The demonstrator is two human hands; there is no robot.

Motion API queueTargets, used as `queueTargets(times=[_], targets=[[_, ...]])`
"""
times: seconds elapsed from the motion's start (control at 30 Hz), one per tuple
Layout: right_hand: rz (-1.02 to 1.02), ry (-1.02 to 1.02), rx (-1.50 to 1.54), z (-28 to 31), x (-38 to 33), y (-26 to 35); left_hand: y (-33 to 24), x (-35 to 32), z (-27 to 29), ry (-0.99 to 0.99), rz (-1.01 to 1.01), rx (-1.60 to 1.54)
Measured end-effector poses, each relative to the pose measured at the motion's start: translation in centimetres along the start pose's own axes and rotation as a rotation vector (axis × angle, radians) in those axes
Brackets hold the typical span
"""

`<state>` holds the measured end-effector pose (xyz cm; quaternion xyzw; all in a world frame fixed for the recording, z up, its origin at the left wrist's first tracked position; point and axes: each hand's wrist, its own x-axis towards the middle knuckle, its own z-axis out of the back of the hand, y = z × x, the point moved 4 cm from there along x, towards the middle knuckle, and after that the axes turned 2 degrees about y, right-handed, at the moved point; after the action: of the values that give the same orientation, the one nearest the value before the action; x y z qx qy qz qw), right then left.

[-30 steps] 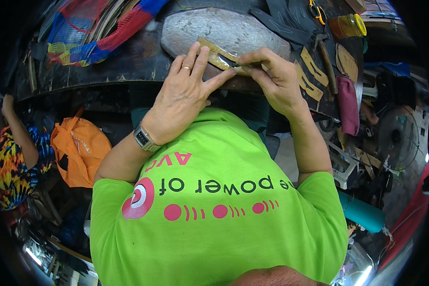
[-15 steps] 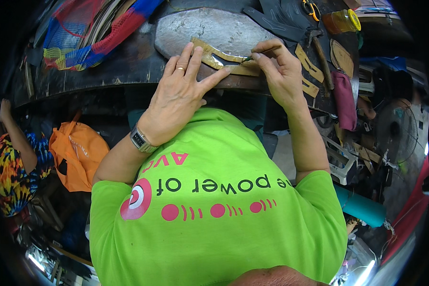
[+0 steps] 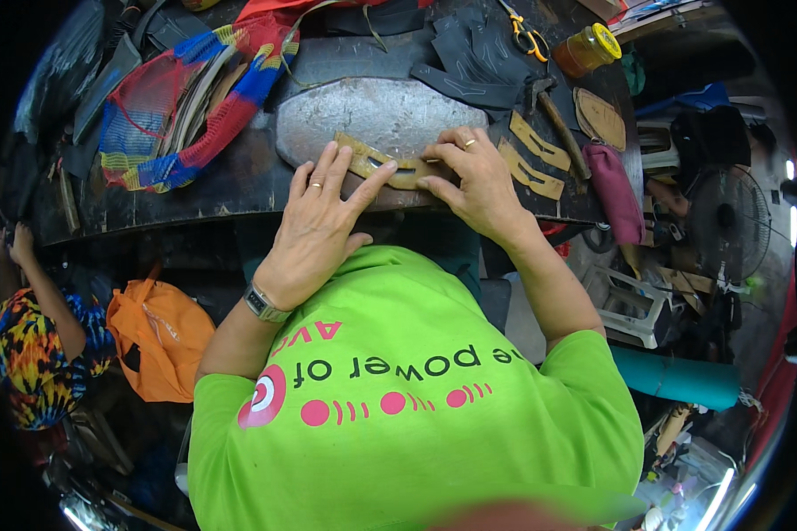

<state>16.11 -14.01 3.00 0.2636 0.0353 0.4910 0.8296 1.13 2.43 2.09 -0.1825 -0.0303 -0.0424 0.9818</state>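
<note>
One curved tan template lies along the near edge of the grey slab, long axis running left to right; the left hand splays its fingers over one end, the right hand, equally close, curls at the other, pinching or not, I can't tell.

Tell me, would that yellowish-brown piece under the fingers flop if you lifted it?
The yellowish-brown piece probably feels light, since it looks thin. It may be fairly stiff, because its edges look crisp. It might bend most where it's slotted.

Orange bag, caged fan
</note>
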Motion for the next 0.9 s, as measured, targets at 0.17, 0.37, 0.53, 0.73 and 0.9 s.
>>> queueTargets(times=[0.17, 0.37, 0.53, 0.73, 0.9], targets=[[-0.220, 0.112, 0.416, -0.7, 0.2, -2.1, 2.0, 1.2, 2.5, -0.138, -0.047, -0.214], [-0.311, -0.111, 0.530, 2.4, 2.4, -7.6, 4.7, 5.5, 4.4, -0.371, -0.106, -0.211], [-0.351, -0.239, 0.094, 3.5, 3.9, -10.5, 7.6, 12.7, 4.1, -0.342, -0.142, -0.091], [-0.267, -0.349, -0.053, 3.5, 3.4, -9.4, 10.5, 21.5, 1.7, -0.415, -0.142, 0.288], [-0.352, -0.383, 0.628, 4.8, 1.3, -11.3, 12.5, 23.2, -0.3, -0.305, 0.044, 0.401]])
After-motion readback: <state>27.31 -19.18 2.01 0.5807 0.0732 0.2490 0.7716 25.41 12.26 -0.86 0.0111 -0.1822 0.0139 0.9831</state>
